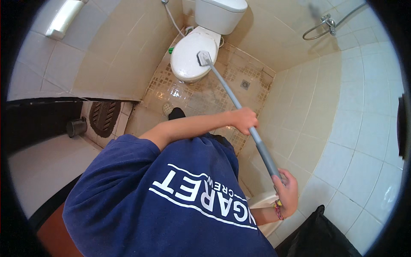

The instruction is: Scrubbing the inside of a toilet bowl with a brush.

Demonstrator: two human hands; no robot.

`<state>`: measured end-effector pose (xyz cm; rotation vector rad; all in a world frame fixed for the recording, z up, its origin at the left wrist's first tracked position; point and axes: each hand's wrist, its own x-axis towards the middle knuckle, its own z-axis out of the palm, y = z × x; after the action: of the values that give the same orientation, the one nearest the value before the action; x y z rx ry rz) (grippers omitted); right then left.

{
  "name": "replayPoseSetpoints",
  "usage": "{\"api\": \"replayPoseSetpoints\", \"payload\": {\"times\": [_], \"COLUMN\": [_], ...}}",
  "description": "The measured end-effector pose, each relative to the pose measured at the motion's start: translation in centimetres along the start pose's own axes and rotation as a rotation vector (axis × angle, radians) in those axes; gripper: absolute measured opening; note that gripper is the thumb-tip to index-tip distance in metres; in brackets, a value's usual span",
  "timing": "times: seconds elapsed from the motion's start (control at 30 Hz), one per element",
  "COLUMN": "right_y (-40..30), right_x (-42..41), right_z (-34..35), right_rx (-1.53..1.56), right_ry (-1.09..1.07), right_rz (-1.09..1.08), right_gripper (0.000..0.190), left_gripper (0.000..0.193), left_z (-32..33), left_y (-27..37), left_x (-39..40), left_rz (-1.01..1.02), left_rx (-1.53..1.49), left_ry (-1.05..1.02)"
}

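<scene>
A long-handled scrub brush runs diagonally across the view, with a grey pole (226, 86) and a darker grip (267, 157). My left hand (244, 120) is wrapped around the pole near its middle. At the upper end of the dark grip, near its end by my body, my right hand (286, 191) holds the handle, with a coloured bracelet on the wrist. The white brush head (203, 58) appears over the closed white toilet lid (189, 62); whether it touches cannot be told. The lid looks wet and shiny.
The toilet tank (221, 14) stands against the wall. A floor drain (245, 84) sits in the wet tiles. A shower valve (329, 25) is upper right, a black bag (318, 237) lower right. A brown mat (104, 117) and a dark mug (76, 127) lie left.
</scene>
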<state>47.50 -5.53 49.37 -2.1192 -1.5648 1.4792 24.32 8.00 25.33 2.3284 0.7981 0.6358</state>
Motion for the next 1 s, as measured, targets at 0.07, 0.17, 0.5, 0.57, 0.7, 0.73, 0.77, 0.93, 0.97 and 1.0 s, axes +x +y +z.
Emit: {"api": "replayPoseSetpoints", "payload": {"times": [0.07, 0.17, 0.5, 0.57, 0.7, 0.73, 0.77, 0.93, 0.97, 1.0], "right_y": [0.1, -0.8, -1.3, -0.1, 1.3, 1.1, 1.9, 4.0, 3.7, 3.2], "right_x": [-0.3, 0.4, 7.0, 5.7, 0.2, -1.1, -2.3, -1.1, 0.3, 1.8], "right_z": [-0.8, -0.9, 6.4, 4.5, -0.6, -1.6, -1.9, -1.5, -0.6, 0.6], "right_rx": [0.048, 0.135, -0.114, -0.075, -0.001, -0.020, -0.011, -0.032, -0.061, -0.033], "right_ry": [0.006, 0.028, -0.052, -0.066, 0.026, 0.050, 0.057, 0.166, 0.149, 0.134], "right_rz": [0.058, 0.073, -0.197, -0.147, 0.080, 0.149, 0.155, 0.054, 0.044, 0.016], "right_gripper": [0.033, 0.032, 0.040, 0.040, 0.037, 0.037, 0.037, 0.038, 0.037, 0.037], "left_gripper": [0.014, 0.016, 0.013, 0.014, 0.016, 0.018, 0.018, 0.013, 0.012, 0.011], "left_z": [0.6, 1.0, -3.0, -1.9, 1.6, 2.9, 3.4, 4.8, 4.0, 2.7], "left_y": [1.5, 0.3, -8.7, -6.9, 0.4, 1.5, 2.7, 0.1, -0.8, -1.7], "left_x": [0.9, 0.7, -3.2, -2.6, 0.4, 0.9, 1.2, 1.1, 0.9, 0.1], "left_rz": [0.004, -0.003, -0.191, -0.222, -0.213, -0.201, -0.192, -0.021, -0.026, -0.045], "left_rx": [0.010, -0.052, 0.293, 0.220, 0.038, 0.037, 0.037, -0.036, 0.071, 0.179], "left_ry": [-0.048, 0.012, -0.080, -0.164, -0.150, -0.148, -0.156, 0.037, 0.067, 0.111]}}
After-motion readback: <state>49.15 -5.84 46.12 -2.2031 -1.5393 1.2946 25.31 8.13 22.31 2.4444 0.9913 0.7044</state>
